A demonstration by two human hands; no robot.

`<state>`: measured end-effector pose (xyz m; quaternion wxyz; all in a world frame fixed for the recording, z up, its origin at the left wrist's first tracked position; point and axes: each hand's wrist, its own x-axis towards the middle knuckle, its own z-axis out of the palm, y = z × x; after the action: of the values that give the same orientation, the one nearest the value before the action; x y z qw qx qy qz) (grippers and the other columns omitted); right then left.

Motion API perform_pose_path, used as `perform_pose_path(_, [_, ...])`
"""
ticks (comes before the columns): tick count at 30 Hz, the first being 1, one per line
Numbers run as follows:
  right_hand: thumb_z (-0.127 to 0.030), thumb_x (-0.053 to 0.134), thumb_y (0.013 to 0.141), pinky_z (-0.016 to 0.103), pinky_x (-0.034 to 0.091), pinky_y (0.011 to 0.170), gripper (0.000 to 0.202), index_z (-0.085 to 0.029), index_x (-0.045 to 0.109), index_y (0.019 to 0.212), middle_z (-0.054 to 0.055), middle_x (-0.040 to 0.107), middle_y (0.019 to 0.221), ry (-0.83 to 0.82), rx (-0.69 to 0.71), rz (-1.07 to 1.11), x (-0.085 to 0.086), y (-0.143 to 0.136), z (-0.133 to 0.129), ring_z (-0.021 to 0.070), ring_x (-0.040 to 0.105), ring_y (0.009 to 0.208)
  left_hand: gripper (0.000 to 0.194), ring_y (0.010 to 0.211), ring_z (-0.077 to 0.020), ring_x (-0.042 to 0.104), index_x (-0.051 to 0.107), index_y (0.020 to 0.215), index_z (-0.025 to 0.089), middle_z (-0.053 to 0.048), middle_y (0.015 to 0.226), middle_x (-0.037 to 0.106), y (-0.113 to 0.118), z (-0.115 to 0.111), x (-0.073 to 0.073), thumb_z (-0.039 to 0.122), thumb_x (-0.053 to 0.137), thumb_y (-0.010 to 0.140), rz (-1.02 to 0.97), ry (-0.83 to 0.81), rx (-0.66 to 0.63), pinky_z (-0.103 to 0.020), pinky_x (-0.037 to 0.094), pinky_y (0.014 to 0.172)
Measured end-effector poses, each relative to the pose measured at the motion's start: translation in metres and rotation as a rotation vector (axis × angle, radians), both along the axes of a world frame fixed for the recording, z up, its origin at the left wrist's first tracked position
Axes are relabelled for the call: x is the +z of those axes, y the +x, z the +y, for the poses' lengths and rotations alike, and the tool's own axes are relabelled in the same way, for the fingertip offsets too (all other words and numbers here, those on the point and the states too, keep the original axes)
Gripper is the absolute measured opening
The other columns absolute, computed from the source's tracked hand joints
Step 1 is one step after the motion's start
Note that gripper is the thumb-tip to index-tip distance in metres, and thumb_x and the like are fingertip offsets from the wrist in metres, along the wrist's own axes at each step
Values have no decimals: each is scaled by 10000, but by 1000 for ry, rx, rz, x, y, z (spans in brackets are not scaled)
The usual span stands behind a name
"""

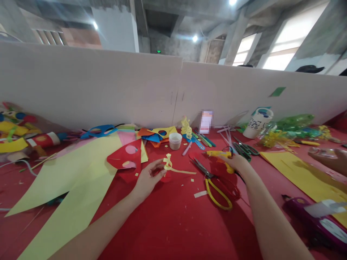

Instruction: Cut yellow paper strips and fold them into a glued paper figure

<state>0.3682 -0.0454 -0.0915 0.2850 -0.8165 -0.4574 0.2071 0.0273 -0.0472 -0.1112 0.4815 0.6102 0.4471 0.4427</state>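
Observation:
My left hand [150,177] pinches a small pale yellow paper-strip figure [168,163], with one long strip trailing to the right over the red table. On the right, the fingers of my right hand [240,164] are wrapped round the back of a yellow hot glue gun [219,154], its nozzle pointing left. Scissors with yellow handles [210,177] lie partly spread just below the glue gun. Between my hands are scattered paper scraps [200,194]. A white cup [175,141] stands behind the paper figure, and a red paper mask [126,157] lies to the left of my left hand.
Large pale yellow sheets [78,169] cover the left side. Dark green scissors [245,150], a white container [257,122] and a green plastic bottle [295,122] sit at the back right. A purple glue gun [311,220] is near right, beside another person's hand [336,161].

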Motion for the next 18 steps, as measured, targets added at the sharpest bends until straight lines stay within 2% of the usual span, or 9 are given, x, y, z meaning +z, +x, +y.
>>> perform_pose_path(2, [-401,683,601,529,439,746,280,-148,569,567,243,640,782,-53,-84,-140,14,-2,-1,417,569,925,445,928,-205,606,560,1090,186,-54,942,667,0,1,-1,316,629,670,-9,-2,7,-351,484,810])
perform_pose_path(3, [-409,678,610,521,428,778,280,-149,581,576,242,641,826,-81,-95,-243,22,-8,-1,416,561,950,443,929,-205,605,560,1088,185,-54,949,666,0,1,-2,314,632,670,-16,-2,7,-353,483,813])
perform_pose_path(5, [-407,615,686,457,442,799,254,-157,620,647,188,662,846,-4,66,-292,37,-29,-2,358,591,929,434,933,-203,602,559,1085,186,-54,958,663,0,1,-3,311,632,676,-25,-1,1,-358,478,824])
perform_pose_path(7, [-397,525,766,367,484,755,259,-166,641,775,118,683,827,119,307,-16,44,-63,-3,260,639,830,427,942,-200,597,555,1087,186,-52,965,657,0,1,-4,310,631,686,-31,-4,-10,-358,473,836])
perform_pose_path(9, [-370,504,785,314,500,739,263,-162,642,869,82,692,844,105,582,310,42,-102,-5,206,649,804,429,949,-200,595,551,1087,179,-54,965,655,0,1,-4,312,634,688,-32,-13,-12,-354,471,842])
perform_pose_path(11, [-339,524,774,310,497,754,254,-152,653,890,71,695,879,77,716,444,34,-135,-6,193,646,816,432,951,-202,595,550,1082,175,-56,977,655,0,0,-4,310,637,682,-38,-21,-11,-348,476,834])
perform_pose_path(14, [-306,512,786,337,471,823,249,-156,663,915,61,690,944,127,719,460,25,-163,-8,202,628,895,421,966,-205,593,549,1078,180,-60,1018,651,0,0,-4,299,631,683,-63,-20,-27,-341,483,821])
perform_pose_path(18, [-261,477,804,359,459,858,247,-185,668,940,38,686,981,135,701,503,29,-171,-13,206,615,948,390,960,-206,597,558,1070,197,-60,1023,653,1,0,-5,293,615,697,-61,3,-45,-344,485,817])
